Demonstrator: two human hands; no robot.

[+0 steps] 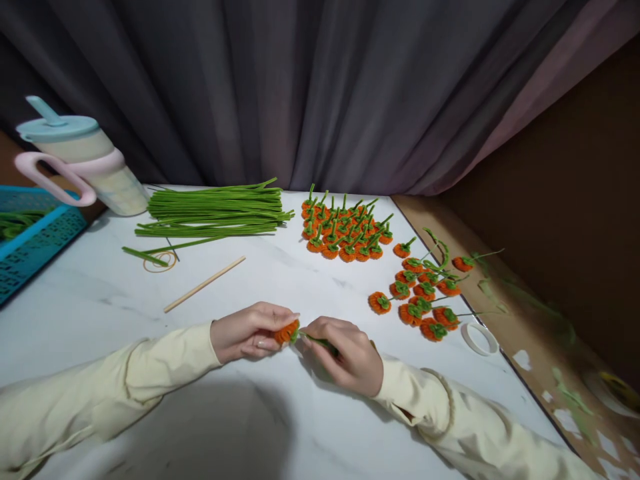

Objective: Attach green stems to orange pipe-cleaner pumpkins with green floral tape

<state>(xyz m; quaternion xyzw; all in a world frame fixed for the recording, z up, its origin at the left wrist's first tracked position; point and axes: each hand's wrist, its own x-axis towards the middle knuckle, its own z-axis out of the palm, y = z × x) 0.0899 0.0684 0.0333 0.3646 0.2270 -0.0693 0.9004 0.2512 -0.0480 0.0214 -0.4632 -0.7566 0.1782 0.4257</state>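
The left hand [255, 331] pinches an orange pumpkin-like piece [286, 333] between thumb and fingers over the white table [320, 280], its green top facing the right hand [350, 350] — whose fingers are curled tight around a green item [326, 345], too hidden to identify. Similar loose pieces [411, 315] lie to the right, with a denser cluster [349, 253] farther back — just beside bundled green stems [215, 208]

A dark curtain [225, 93] hangs behind the white table [310, 287].
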